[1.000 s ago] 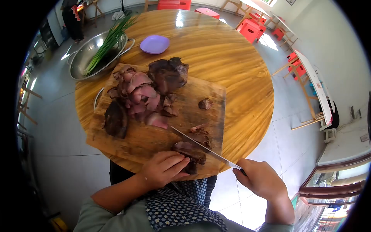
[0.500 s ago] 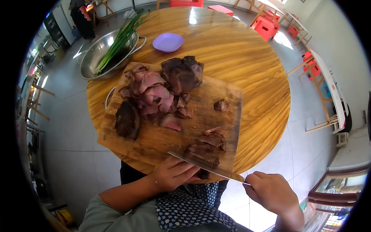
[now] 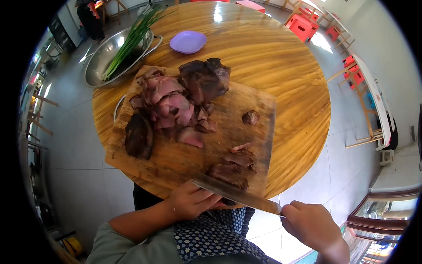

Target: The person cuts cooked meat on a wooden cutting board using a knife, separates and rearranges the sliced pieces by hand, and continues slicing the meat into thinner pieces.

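Observation:
My right hand is closed around the handle of a broad kitchen knife. The blade slants across the near edge of the wooden cutting board, its tip by my left fingers. My left hand is curled on a dark piece of meat, mostly hidden by the blade and fingers. Just beyond the blade lie several cut meat slices. Further left on the board is a pile of pinkish sliced meat, between a large dark chunk and a dark slab. A small meat lump sits at the right.
The board rests on a round wooden table. A steel basin with long green stalks stands at the back left, beside a purple plate. Red stools and a white table are beyond. Another person stands far back left.
The blade has tilted, so its flat face shows more now. My left hand stays on the meat. The whole view has shifted slightly.

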`<action>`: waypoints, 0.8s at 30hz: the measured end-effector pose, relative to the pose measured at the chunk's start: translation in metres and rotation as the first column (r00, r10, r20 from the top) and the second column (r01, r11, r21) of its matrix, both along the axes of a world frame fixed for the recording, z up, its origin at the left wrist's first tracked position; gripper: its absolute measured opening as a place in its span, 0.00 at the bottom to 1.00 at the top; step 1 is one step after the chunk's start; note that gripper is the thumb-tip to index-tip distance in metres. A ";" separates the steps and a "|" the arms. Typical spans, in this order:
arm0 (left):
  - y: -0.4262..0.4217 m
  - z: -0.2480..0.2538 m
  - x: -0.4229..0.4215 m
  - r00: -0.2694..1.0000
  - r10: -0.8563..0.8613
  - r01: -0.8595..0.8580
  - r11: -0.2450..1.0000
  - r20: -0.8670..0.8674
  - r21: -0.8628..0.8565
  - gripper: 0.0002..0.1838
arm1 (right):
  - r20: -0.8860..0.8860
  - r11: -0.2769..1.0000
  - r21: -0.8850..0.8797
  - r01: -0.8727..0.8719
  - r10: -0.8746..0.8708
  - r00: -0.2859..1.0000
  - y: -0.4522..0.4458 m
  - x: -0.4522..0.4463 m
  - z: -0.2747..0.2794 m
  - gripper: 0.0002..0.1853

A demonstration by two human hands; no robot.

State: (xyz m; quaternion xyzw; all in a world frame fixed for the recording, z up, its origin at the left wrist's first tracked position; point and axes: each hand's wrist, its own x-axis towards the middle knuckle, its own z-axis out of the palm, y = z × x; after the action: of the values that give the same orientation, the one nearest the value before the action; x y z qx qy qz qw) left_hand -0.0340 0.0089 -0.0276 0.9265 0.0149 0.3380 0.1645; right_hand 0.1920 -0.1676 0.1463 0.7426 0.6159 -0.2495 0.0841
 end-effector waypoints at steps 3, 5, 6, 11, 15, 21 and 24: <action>0.000 -0.004 0.000 1.000 -0.010 0.010 0.999 0.012 -0.038 0.18 | 0.055 0.998 -0.055 -0.009 0.012 0.998 -0.008 0.002 0.013 0.06; 0.000 -0.003 0.001 1.000 -0.008 0.008 0.999 0.004 -0.053 0.18 | 0.025 0.996 -0.087 0.006 -0.004 1.000 -0.006 0.005 0.019 0.06; 0.000 -0.003 0.001 1.000 -0.004 0.004 0.998 0.000 -0.065 0.18 | -0.021 0.994 -0.106 0.002 -0.004 1.000 -0.005 0.008 0.018 0.06; 0.001 -0.007 -0.002 1.000 -0.017 0.014 0.992 -0.019 -0.123 0.19 | -0.083 0.988 -0.151 -0.034 0.021 0.996 0.018 0.015 0.009 0.08; 0.003 -0.007 -0.002 1.000 -0.014 0.013 0.995 -0.011 -0.097 0.22 | -0.154 0.977 -0.205 -0.066 0.035 0.988 0.038 0.022 0.002 0.10; 0.001 -0.009 -0.005 0.999 -0.022 0.018 0.993 -0.035 -0.117 0.25 | -0.300 0.966 -0.255 -0.029 -0.051 0.953 0.069 0.023 -0.022 0.10; 0.002 0.003 -0.002 0.995 0.007 -0.015 0.996 -0.098 -0.085 0.26 | -0.411 0.995 -0.095 -0.032 -0.010 0.912 0.072 0.017 -0.036 0.09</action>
State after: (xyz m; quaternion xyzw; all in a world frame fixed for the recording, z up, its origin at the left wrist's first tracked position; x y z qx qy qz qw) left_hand -0.0361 0.0106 -0.0250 0.9340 0.0426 0.2922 0.2011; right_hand 0.2090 -0.0953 0.1098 0.6649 0.6108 -0.4298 -0.0088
